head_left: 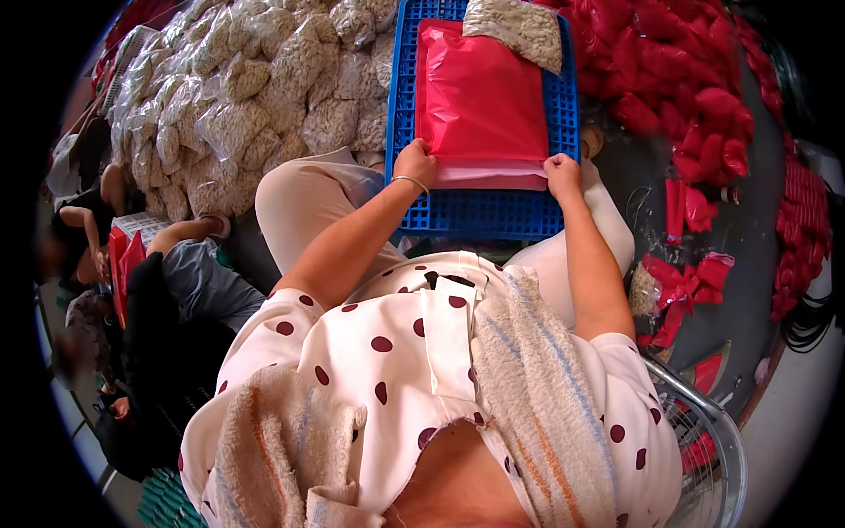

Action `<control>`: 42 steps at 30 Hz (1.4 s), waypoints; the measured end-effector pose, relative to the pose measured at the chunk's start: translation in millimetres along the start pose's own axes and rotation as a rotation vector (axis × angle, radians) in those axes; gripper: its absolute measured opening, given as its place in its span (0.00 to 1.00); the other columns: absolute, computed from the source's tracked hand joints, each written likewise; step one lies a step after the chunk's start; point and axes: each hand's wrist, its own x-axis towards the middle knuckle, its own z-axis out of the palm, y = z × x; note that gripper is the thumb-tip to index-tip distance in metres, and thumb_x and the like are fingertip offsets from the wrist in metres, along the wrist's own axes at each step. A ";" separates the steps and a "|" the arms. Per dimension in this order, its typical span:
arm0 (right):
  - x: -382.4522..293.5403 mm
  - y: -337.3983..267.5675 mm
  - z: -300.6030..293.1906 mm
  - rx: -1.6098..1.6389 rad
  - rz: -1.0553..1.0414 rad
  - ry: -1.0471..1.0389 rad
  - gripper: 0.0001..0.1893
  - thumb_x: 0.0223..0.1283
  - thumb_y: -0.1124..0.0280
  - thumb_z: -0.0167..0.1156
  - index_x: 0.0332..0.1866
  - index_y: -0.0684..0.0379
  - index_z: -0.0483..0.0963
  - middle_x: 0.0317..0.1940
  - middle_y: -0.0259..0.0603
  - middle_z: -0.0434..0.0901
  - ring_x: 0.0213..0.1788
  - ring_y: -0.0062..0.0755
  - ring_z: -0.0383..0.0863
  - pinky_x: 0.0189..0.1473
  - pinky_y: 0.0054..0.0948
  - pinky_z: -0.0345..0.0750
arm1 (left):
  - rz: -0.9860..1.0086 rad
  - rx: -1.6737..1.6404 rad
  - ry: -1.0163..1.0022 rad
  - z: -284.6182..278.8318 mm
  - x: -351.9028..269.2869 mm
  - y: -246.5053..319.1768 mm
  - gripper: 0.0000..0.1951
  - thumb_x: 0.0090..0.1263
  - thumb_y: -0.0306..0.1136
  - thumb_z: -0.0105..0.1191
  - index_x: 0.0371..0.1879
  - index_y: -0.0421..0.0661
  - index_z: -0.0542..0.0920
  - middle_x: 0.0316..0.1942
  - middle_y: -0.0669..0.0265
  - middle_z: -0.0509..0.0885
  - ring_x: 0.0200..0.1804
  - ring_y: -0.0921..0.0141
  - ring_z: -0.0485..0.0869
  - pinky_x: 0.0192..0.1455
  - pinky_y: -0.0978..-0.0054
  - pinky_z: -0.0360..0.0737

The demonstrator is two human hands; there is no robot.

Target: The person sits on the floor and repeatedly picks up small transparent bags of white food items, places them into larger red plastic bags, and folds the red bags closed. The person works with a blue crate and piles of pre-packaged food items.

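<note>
A flat red plastic bag (482, 99) lies on an upturned blue plastic crate (482, 214) between my knees. At its near end runs a pale pink strip (488, 175), seemingly the bag's flap. My left hand (417, 164) pinches the bag's near left corner. The near right corner is pinched by the fingers of my right hand (563, 177). More red edges show under the bag, so it may be the top of a stack. A transparent bag of pale seeds or beans (518, 30) rests across the far right corner of the red bag.
Many transparent bags of the same pale contents (264, 92) are heaped at the far left. Filled red bags (660, 66) form a pile at the far right. Torn red plastic (686, 284) litters the floor. On the left, a person (198, 277) sits close by, near a white crate (142, 224).
</note>
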 end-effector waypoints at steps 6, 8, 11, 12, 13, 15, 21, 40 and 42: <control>-42.5 -59.1 -29.1 -0.262 -0.405 0.379 0.04 0.52 0.72 0.58 0.32 0.57 0.77 0.34 0.43 0.81 0.41 0.44 0.81 0.44 0.38 0.77 | -0.196 -0.476 -0.113 24.3 12.5 -44.6 0.09 0.57 0.28 0.56 0.36 0.40 0.79 0.28 0.59 0.83 0.32 0.64 0.83 0.36 0.67 0.79; -56.5 -84.2 -17.3 -0.103 -0.580 0.144 0.03 0.52 0.73 0.59 0.32 0.58 0.77 0.34 0.42 0.79 0.40 0.43 0.80 0.43 0.36 0.77 | -0.290 -0.686 -0.179 19.6 1.5 -28.4 0.06 0.59 0.26 0.55 0.34 0.41 0.79 0.24 0.65 0.80 0.25 0.70 0.80 0.24 0.69 0.77; -71.2 -122.9 22.9 0.154 -0.741 -0.141 0.04 0.51 0.73 0.60 0.33 0.58 0.77 0.34 0.41 0.78 0.40 0.42 0.79 0.43 0.35 0.77 | -0.340 -0.709 -0.252 8.6 -3.2 -15.8 0.03 0.64 0.24 0.51 0.36 0.43 0.75 0.29 0.63 0.81 0.29 0.66 0.84 0.30 0.65 0.84; -73.0 -133.8 34.4 0.113 -0.742 -0.184 0.04 0.51 0.73 0.60 0.33 0.57 0.77 0.35 0.41 0.78 0.40 0.42 0.80 0.43 0.36 0.77 | -0.332 -0.742 -0.276 9.7 -0.6 -21.0 0.03 0.64 0.24 0.51 0.35 0.43 0.75 0.29 0.63 0.81 0.29 0.66 0.84 0.30 0.64 0.84; -73.4 -144.3 45.2 0.075 -0.745 -0.227 0.04 0.51 0.72 0.60 0.33 0.56 0.77 0.35 0.40 0.78 0.41 0.43 0.80 0.44 0.37 0.77 | -0.322 -0.774 -0.297 10.9 5.3 -27.8 0.03 0.64 0.24 0.50 0.35 0.43 0.74 0.29 0.63 0.81 0.29 0.65 0.84 0.29 0.64 0.84; -71.6 -152.7 57.6 -0.014 -0.757 -0.279 0.04 0.51 0.71 0.60 0.33 0.55 0.77 0.34 0.40 0.78 0.41 0.43 0.80 0.45 0.38 0.78 | -0.330 -0.798 -0.316 11.2 9.0 -35.0 0.03 0.64 0.24 0.50 0.34 0.44 0.74 0.29 0.62 0.81 0.29 0.65 0.84 0.28 0.64 0.84; -67.9 -158.6 70.2 -0.331 -0.871 -0.258 0.03 0.51 0.68 0.59 0.30 0.54 0.76 0.32 0.40 0.77 0.38 0.42 0.81 0.40 0.39 0.80 | -0.286 -0.660 -0.398 13.6 13.4 -41.7 0.02 0.64 0.24 0.50 0.33 0.44 0.75 0.26 0.60 0.81 0.26 0.62 0.83 0.27 0.62 0.83; -50.6 164.1 -194.4 -0.719 0.379 0.140 0.15 0.49 0.67 0.63 0.44 0.58 0.77 0.38 0.47 0.83 0.41 0.48 0.83 0.45 0.40 0.78 | -0.400 -0.685 -0.309 13.2 8.3 -30.7 0.05 0.64 0.25 0.51 0.37 0.41 0.76 0.30 0.61 0.78 0.30 0.63 0.82 0.28 0.57 0.86; -58.0 188.8 -200.0 -0.937 0.518 0.136 0.21 0.52 0.68 0.61 0.54 0.55 0.72 0.48 0.48 0.80 0.50 0.50 0.80 0.52 0.42 0.76 | -0.373 -0.638 -0.292 10.0 5.2 -25.3 0.05 0.64 0.25 0.51 0.37 0.41 0.75 0.29 0.61 0.78 0.29 0.63 0.82 0.28 0.58 0.86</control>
